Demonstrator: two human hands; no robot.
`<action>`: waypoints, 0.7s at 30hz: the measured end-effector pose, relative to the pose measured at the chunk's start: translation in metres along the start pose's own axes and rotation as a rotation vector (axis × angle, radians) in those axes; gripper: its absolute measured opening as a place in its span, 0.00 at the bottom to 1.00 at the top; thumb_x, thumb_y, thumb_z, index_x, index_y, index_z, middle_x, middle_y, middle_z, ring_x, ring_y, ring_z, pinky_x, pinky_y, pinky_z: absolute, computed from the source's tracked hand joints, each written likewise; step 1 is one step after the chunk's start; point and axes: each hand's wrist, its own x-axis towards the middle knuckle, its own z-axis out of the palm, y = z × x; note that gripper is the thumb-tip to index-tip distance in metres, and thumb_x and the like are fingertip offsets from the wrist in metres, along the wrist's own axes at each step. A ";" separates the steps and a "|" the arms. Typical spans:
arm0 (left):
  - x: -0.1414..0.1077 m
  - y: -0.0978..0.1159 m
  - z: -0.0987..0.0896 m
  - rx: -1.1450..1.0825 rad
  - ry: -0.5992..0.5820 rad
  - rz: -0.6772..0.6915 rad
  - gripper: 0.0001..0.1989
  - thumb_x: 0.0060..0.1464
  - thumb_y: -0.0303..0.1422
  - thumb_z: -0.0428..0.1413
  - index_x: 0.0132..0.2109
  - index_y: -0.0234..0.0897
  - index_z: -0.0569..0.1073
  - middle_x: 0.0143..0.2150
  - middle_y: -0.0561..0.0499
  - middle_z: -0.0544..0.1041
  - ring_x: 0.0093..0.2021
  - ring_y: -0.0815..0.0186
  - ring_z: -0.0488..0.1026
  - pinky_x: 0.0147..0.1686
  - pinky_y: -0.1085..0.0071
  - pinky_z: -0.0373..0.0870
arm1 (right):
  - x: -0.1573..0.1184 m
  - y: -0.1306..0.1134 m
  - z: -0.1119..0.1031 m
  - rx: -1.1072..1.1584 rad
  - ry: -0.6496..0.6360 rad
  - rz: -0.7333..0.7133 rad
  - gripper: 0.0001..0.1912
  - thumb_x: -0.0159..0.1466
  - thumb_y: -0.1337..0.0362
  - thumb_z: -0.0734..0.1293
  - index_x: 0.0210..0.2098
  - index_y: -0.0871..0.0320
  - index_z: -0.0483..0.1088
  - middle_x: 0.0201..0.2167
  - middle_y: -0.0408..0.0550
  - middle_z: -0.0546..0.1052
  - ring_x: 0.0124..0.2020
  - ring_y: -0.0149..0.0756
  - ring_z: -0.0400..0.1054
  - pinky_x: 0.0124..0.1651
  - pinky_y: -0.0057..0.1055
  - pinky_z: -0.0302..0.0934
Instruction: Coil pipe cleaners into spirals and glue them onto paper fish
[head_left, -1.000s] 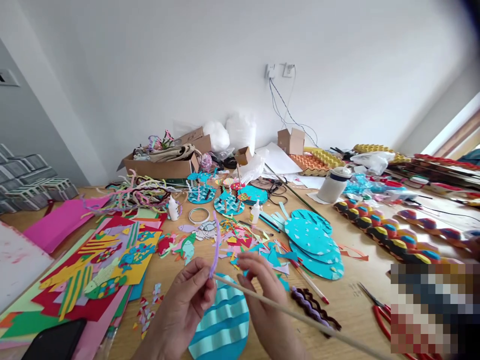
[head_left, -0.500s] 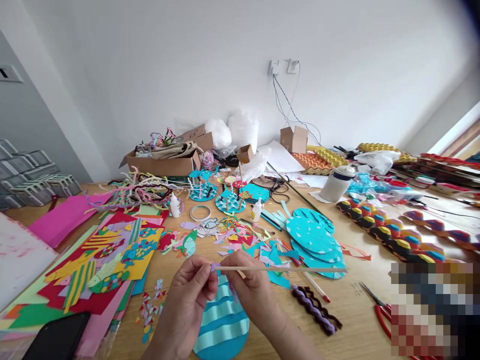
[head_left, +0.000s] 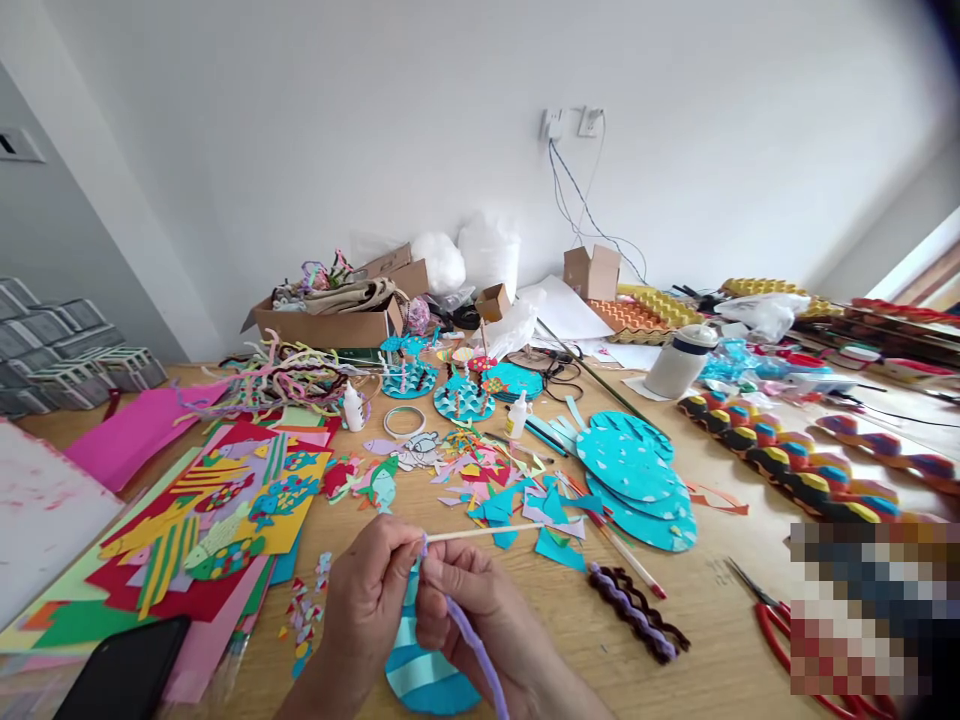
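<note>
A thin wooden stick [head_left: 495,530] points right from between my hands, with a purple pipe cleaner [head_left: 476,650] at its left end. My left hand [head_left: 371,590] pinches that end, where the purple strand crosses the wood. Close beside it, my right hand [head_left: 480,610] has its fingers closed round the purple strand, whose tail hangs toward the bottom edge. Beneath both hands lies a blue oval [head_left: 431,690] with light wavy strips, partly covered by them. Coiled brown and purple pipe cleaners [head_left: 637,615] rest on the table to the right.
Red-handled scissors [head_left: 772,625] lie at right. Spotted blue ovals [head_left: 630,465], paper scraps and glue bottles [head_left: 517,415] are ahead. Coloured paper with fish [head_left: 217,520] and a black phone [head_left: 124,670] lie left. A white jar [head_left: 679,365] stands farther back.
The stick now reaches less far right and tilts slightly upward. The purple strand's tail has come out below my right hand, which has turned and moved a little left.
</note>
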 end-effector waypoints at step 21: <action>0.001 0.000 0.022 -0.621 -0.002 -0.592 0.11 0.47 0.37 0.58 0.25 0.35 0.68 0.20 0.58 0.66 0.22 0.72 0.62 0.22 0.78 0.60 | -0.014 -0.028 -0.004 -1.987 0.041 -1.219 0.09 0.65 0.71 0.57 0.35 0.58 0.69 0.33 0.47 0.75 0.33 0.35 0.64 0.35 0.34 0.57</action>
